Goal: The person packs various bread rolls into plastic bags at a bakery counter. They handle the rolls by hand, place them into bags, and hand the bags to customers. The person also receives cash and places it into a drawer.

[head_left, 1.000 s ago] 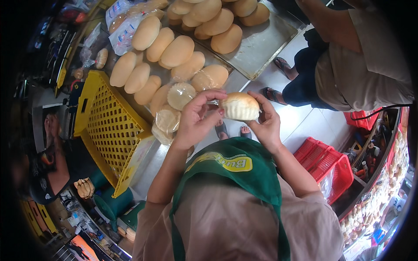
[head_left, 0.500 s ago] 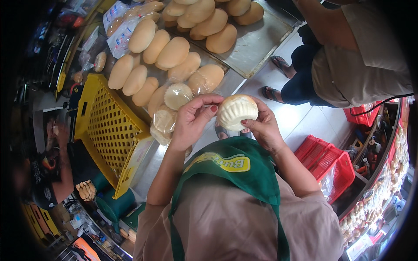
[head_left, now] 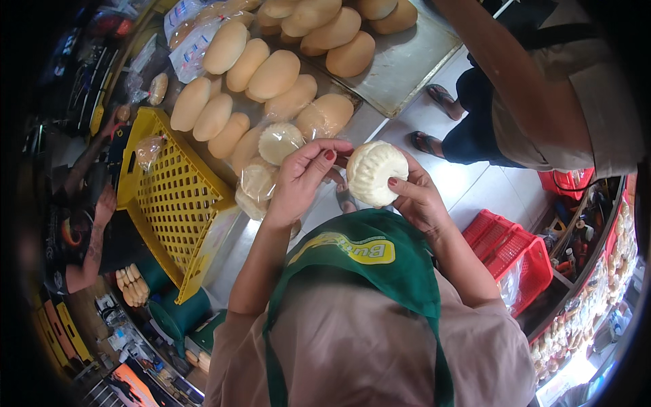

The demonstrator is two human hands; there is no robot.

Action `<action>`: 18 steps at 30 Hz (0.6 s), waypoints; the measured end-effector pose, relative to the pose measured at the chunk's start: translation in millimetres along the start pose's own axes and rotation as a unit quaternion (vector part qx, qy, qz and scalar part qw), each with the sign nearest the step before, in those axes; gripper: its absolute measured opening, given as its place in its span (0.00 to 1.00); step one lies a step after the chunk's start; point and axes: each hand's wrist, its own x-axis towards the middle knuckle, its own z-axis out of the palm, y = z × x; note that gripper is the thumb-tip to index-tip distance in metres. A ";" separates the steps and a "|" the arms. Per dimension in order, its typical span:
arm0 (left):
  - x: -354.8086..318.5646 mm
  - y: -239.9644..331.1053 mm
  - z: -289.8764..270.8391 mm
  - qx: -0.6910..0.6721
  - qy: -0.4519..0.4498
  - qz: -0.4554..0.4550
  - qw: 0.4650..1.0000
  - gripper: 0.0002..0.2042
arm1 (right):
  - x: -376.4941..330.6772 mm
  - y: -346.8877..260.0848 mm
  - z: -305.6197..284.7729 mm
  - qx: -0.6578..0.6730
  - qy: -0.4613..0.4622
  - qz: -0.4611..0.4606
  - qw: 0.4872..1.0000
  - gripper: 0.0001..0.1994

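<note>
In my right hand [head_left: 417, 193] is a pale round fluted bun [head_left: 380, 175], its ridged side and flat base turned up, my thumb pressed on the base. Beside its left edge is my left hand [head_left: 308, 176], thumb and forefinger drawn together in a pinch. Whatever those fingers hold, if anything, is hidden. Left of that hand, similar fluted buns [head_left: 280, 142] lie in clear plastic bags. Long oval loaves [head_left: 274, 74] are heaped beyond them on the table.
A yellow perforated crate [head_left: 173, 210] leans at left, with a bagged bread [head_left: 148, 150] against it. A metal tray [head_left: 407, 71] holds loaves at the far side. Red baskets [head_left: 505, 254] stand at right. One person stands far right; another person's arms [head_left: 95, 237] are at left.
The bun has tipped so its flat base shows more, and its brown top is now hidden. A bagged bread has appeared at the yellow crate. The people at left and right have moved their arms.
</note>
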 end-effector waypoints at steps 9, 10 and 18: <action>-9.8 -6.8 -6.8 0.018 -0.025 0.005 1.000 0.14 | 1.2 3.3 -6.4 0.054 -0.056 0.069 0.995 0.29; -11.0 -6.9 -7.3 0.024 -0.026 0.008 0.999 0.14 | 1.4 3.8 -7.1 0.063 -0.062 0.073 0.993 0.29; -21.5 -6.0 -8.0 0.057 -0.005 0.018 0.998 0.12 | 1.8 13.0 -9.1 0.093 -0.073 0.102 0.988 0.27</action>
